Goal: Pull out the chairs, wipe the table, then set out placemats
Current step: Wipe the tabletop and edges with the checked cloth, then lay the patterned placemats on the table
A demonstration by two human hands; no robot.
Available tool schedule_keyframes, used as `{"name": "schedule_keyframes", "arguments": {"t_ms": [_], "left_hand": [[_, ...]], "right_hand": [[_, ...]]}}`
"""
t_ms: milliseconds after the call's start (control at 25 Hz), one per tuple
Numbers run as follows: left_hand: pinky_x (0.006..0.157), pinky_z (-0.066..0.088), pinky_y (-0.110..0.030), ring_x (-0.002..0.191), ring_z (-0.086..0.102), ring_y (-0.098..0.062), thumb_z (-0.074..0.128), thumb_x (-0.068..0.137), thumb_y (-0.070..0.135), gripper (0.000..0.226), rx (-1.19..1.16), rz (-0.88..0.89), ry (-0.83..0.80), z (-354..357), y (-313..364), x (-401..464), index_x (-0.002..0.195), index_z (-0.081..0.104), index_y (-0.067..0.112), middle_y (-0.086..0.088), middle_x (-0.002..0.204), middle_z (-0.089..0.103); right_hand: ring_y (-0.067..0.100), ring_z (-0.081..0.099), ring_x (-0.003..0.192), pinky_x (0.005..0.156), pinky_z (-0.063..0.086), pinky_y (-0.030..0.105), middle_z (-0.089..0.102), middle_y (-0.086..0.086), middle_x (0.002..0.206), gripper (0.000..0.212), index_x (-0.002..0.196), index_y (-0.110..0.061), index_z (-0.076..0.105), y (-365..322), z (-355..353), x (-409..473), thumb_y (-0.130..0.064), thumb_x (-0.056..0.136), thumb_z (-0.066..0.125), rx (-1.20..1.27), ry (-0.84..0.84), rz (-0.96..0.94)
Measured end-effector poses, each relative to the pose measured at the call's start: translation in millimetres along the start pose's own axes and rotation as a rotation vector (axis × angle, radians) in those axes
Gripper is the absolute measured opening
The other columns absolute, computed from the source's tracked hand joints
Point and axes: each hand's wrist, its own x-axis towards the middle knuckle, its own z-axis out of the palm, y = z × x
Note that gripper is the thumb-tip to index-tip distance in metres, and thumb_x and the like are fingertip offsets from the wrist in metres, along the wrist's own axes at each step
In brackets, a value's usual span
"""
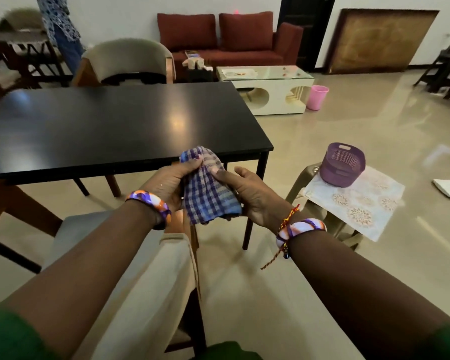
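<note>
Green sleeves (13, 336), purple-orange-white fabric bangles (151, 203) on both wrists, red-yellow braided thread (286, 222) on the right.

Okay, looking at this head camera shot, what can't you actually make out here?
- Checked cloth, head view: its middle is covered by the left hand and right hand, so dampness or folds are unclear.
- Purple basket: its wall hides any contents.
- Black table: left end cut off by the frame edge.
- Items on the glass coffee table: too small to identify.

A purple basket (342, 165) sits on a placemat (356, 203) covering the stool (300, 183).
</note>
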Motion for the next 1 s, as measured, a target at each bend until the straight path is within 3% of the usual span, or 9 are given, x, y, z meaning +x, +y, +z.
{"name": "schedule_keyframes", "arguments": {"t_ms": [80, 160, 280, 360, 520, 640, 800, 920, 1000], "left_hand": [[0.072, 0.052, -0.035, 0.081, 0.066, -0.018, 0.057, 0.086, 0.021, 0.017, -0.071, -0.020, -0.053, 18.6, -5.2, 17.9, 0.099, 0.060, 0.012, -0.003, 0.087, 0.069], [0.076, 0.052, -0.037, 0.086, 0.064, -0.020, 0.057, 0.086, 0.020, 0.022, -0.078, -0.044, -0.079, 37.0, -8.9, 46.0, 0.105, 0.058, 0.010, -0.005, 0.092, 0.066], [0.076, 0.051, -0.037, 0.087, 0.062, -0.021, 0.059, 0.085, 0.022, 0.026, 0.051, -0.109, -0.076, 68.0, -12.4, 102.2, 0.108, 0.057, 0.008, -0.007, 0.097, 0.065], [0.065, 0.052, -0.032, 0.079, 0.063, -0.018, 0.061, 0.084, 0.024, 0.023, 0.189, -0.136, -0.033, 93.9, -13.5, 147.8, 0.101, 0.059, 0.008, -0.006, 0.090, 0.066], [0.055, 0.052, -0.028, 0.069, 0.063, -0.017, 0.062, 0.084, 0.027, 0.021, 0.393, -0.111, 0.009, 154.0, -15.2, 231.3, 0.088, 0.059, 0.007, -0.006, 0.079, 0.065], [0.061, 0.054, -0.028, 0.076, 0.062, -0.018, 0.059, 0.087, 0.025, 0.028, 0.449, -0.108, -0.071, 207.5, -17.7, 285.1, 0.103, 0.056, 0.003, -0.007, 0.087, 0.063], [0.084, 0.050, -0.035, 0.098, 0.058, -0.024, 0.056, 0.089, 0.017, 0.032, 0.331, -0.231, -0.278, 283.0, -31.8, 343.0, 0.115, 0.048, 0.000, -0.010, 0.102, 0.059], [0.090, 0.046, -0.033, 0.095, 0.056, -0.022, 0.055, 0.089, 0.012, 0.036, 0.265, -0.317, -0.361, 337.6, -55.0, 386.6, 0.120, 0.048, -0.005, -0.010, 0.100, 0.059], [0.086, 0.047, -0.032, 0.083, 0.058, -0.020, 0.055, 0.090, 0.012, 0.037, 0.266, -0.397, -0.374, 373.3, -77.2, 416.6, 0.121, 0.048, -0.006, -0.008, 0.091, 0.060]], "right_hand": [[0.024, 0.063, 0.101, 0.078, 0.055, 0.041, 0.064, 0.009, 0.115, 0.082, 0.132, -0.013, 0.043, -1.6, -27.4, 10.2, -0.052, 0.067, 0.073, -0.063, -0.013, 0.072], [0.025, 0.064, 0.100, 0.082, 0.054, 0.044, 0.068, 0.008, 0.108, 0.068, 0.116, -0.013, 0.057, -5.8, -58.2, 27.6, -0.053, 0.064, 0.072, -0.020, -0.022, 0.084], [0.027, 0.066, 0.099, 0.083, 0.056, 0.044, 0.067, 0.013, 0.112, 0.049, 0.118, -0.008, 0.056, -20.5, -106.5, 68.1, -0.027, 0.076, 0.074, 0.058, 0.062, 0.014], [0.028, 0.067, 0.095, 0.081, 0.057, 0.044, 0.067, 0.016, 0.110, 0.050, 0.121, -0.006, 0.053, -37.4, -140.1, 101.1, -0.016, 0.076, 0.074, 0.062, 0.142, -0.010], [0.029, 0.065, 0.097, 0.081, 0.056, 0.050, 0.064, 0.013, 0.111, 0.058, 0.127, -0.013, 0.048, -68.6, -210.6, 154.8, -0.016, 0.076, 0.075, 0.034, 0.220, 0.041], [0.030, 0.063, 0.098, 0.079, 0.056, 0.052, 0.063, 0.012, 0.112, 0.050, 0.126, -0.017, 0.050, -87.2, -269.0, 178.9, -0.011, 0.079, 0.068, 0.107, 0.276, 0.075], [0.034, 0.061, 0.102, 0.071, 0.056, 0.051, 0.060, 0.014, 0.117, 0.048, 0.126, -0.015, 0.050, -96.8, -348.9, 197.4, -0.002, 0.082, 0.061, 0.257, 0.444, 0.059], [0.039, 0.057, 0.110, 0.084, 0.050, 0.059, 0.056, 0.016, 0.125, 0.052, 0.129, -0.012, 0.047, -97.7, -409.1, 211.8, 0.003, 0.081, 0.060, 0.317, 0.545, 0.042], [0.039, 0.055, 0.112, 0.086, 0.049, 0.060, 0.055, 0.016, 0.125, 0.049, 0.125, -0.009, 0.048, -96.2, -449.5, 226.2, 0.006, 0.080, 0.060, 0.341, 0.624, 0.050]]}}
